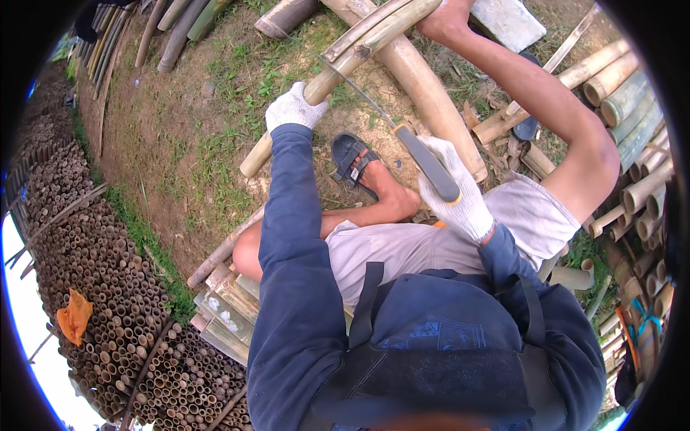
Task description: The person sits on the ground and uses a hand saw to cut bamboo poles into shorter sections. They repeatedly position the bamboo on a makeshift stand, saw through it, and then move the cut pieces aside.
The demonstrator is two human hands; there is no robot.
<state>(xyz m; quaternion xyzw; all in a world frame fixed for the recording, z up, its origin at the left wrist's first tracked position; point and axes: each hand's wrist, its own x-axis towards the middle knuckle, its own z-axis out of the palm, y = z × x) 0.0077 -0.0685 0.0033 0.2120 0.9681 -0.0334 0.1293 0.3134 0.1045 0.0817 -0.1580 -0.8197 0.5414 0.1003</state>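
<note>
My left hand, in a white knit glove, is closed around a pale bamboo pole that slants from lower left to upper right. My right hand, gloved alike, grips the grey and orange handle of a hand saw. The saw's thin blade reaches up and left across the pole, just beyond my left hand. Whether the teeth have cut into it, I cannot tell. My bare foot is against the pole's far end. Under the pole lies a thicker bamboo log.
A dark sandal is on my other foot. Large stacks of cut bamboo fill the left side, with an orange cloth on them. More bamboo poles are piled at right. A pale stone block lies at the top.
</note>
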